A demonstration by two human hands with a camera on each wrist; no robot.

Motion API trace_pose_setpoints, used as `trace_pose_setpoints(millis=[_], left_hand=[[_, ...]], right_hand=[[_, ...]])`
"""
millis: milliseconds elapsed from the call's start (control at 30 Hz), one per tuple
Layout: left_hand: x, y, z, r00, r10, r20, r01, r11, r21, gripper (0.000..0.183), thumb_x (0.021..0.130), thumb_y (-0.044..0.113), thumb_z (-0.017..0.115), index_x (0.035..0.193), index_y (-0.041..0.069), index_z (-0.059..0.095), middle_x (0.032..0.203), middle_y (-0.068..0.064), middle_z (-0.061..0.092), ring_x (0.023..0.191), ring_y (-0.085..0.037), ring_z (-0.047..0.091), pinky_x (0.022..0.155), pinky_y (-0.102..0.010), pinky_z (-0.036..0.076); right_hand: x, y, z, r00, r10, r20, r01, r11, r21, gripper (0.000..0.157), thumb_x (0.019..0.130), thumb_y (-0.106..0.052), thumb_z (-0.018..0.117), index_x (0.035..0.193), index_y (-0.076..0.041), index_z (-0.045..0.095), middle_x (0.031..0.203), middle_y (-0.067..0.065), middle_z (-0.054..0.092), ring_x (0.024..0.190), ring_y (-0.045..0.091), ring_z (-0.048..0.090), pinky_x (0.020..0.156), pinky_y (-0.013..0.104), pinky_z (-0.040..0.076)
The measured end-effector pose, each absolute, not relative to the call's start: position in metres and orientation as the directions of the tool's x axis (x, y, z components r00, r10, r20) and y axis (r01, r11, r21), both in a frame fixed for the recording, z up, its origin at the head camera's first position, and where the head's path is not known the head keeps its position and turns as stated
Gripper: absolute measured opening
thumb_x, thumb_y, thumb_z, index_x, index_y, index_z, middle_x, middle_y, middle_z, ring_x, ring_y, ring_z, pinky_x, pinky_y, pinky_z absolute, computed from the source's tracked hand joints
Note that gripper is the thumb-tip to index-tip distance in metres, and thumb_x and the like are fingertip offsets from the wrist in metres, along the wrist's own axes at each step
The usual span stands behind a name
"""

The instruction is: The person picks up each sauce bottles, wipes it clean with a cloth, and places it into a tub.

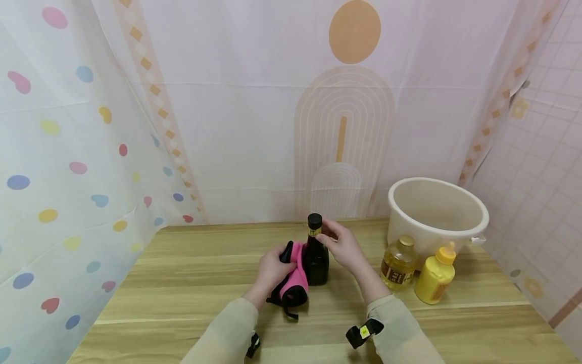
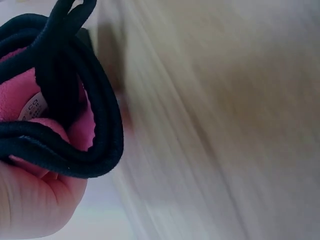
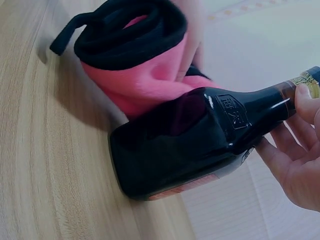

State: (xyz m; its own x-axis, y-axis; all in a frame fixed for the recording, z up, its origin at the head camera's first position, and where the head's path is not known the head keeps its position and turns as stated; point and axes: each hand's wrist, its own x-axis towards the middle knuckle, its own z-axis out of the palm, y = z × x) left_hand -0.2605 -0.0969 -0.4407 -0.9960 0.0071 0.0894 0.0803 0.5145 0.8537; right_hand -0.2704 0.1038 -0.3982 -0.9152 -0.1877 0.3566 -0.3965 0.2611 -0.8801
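My left hand grips a rolled pink cloth with black edging. A black loop or tie hangs from its near end in the head view. In the left wrist view the cloth's rolled end shows several layers and a small white tag inside. Right beside the cloth, a dark glass bottle with a black cap stands upright on the table. My right hand holds that bottle around the neck, thumb on the near side. The right wrist view shows the pink cloth against the bottle's side.
On the right of the wooden table stands a large white bucket. In front of it are a bottle of yellow oil and a yellow squeeze bottle with an orange cap. Patterned curtains hang behind the table.
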Motion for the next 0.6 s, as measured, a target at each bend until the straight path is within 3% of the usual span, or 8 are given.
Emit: trace_pose_setpoints(millis=[467,600], left_hand=[[-0.268,-0.107,-0.440,-0.981,0.101,0.166,0.189,0.686,0.702,0.026,0.073,0.007,0.081,0.096,0.006,0.068,0.089,-0.007,0.068,0.083,-0.024,0.061,0.077,-0.042,0.051],[-0.271,-0.115,-0.430,-0.979,0.090,0.180,0.188,0.732,0.655,0.033,0.073,0.008,0.079,0.105,0.006,0.070,0.095,-0.010,0.070,0.087,-0.027,0.063,0.079,-0.044,0.050]], right_hand=[[-0.270,0.104,-0.397,-0.924,-0.180,0.339,-0.378,0.274,-0.884,0.044,0.095,-0.005,0.065,0.137,0.001,0.055,0.118,0.016,0.066,0.114,0.032,0.059,0.098,0.048,0.045],[-0.271,0.104,-0.398,-0.922,-0.177,0.344,-0.382,0.271,-0.883,0.044,0.095,-0.005,0.065,0.137,0.001,0.055,0.117,0.016,0.066,0.114,0.032,0.059,0.097,0.047,0.046]])
